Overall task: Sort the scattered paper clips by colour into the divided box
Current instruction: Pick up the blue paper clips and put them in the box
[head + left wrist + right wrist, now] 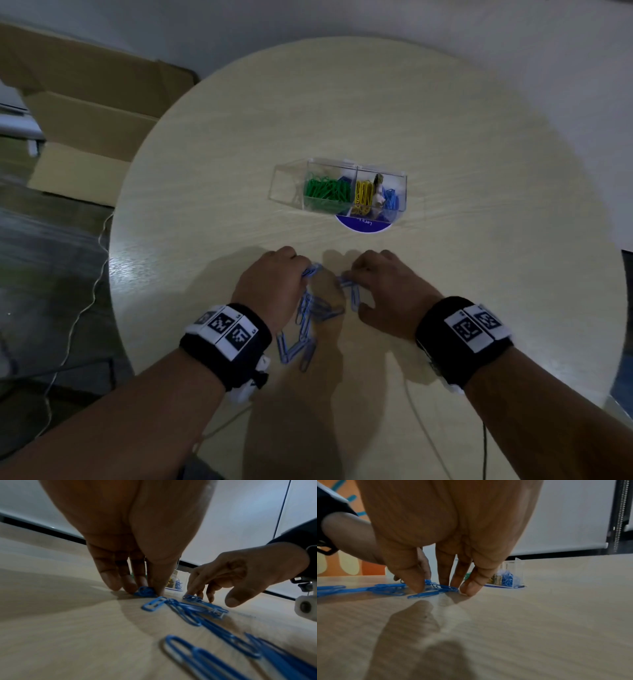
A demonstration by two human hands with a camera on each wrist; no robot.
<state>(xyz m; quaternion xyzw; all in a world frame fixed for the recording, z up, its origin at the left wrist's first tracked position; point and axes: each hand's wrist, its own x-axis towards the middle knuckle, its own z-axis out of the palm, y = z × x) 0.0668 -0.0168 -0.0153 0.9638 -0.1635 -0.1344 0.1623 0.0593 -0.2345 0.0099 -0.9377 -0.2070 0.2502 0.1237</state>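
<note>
A clear divided box (284, 185) stands mid-table, holding green clips (327, 192), yellow clips (363, 194) and blue clips (390, 199). Several loose blue paper clips (308, 325) lie between my wrists, near the table's front. My left hand (306, 270) pinches a small bunch of blue clips (145, 593) between thumb and fingers against the tabletop. My right hand (349, 291) sets its fingertips (193, 595) on another few blue clips (443, 587); its thumb (235, 601) stands apart from them, on the table.
The round wooden table (479, 171) carries a purple and white disc (363, 224) under the box's near side. A small pale object (377, 192) stands in the box beside the yellow clips. Cardboard boxes (85, 113) and a cable (96, 274) lie on the floor at left.
</note>
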